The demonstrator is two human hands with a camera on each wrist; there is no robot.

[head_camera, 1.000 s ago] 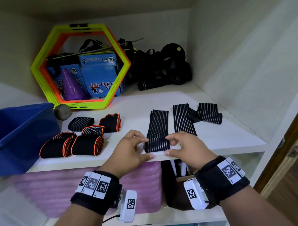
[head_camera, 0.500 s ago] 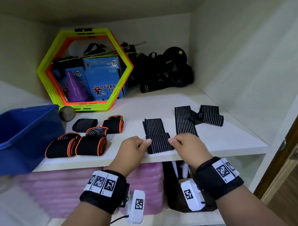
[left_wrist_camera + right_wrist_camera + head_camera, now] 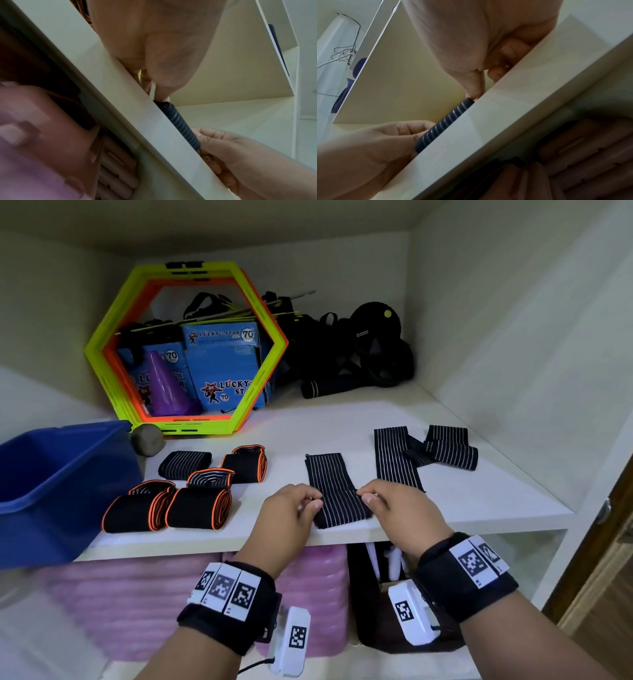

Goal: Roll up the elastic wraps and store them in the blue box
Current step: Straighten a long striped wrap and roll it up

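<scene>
Now striped wrap (image 3: 337, 498) between hands, ends pinched

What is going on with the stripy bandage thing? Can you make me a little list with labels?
left hand: left hand pinches the roll's left end
right hand: right hand pinches its right end
being rolled: striped wrap, near end rolled, far end flat on the shelf
already rolled: five rolls beside the box
still unrolled: another striped wrap to the right
blue box: blue box at the shelf's left, contents hidden
</scene>
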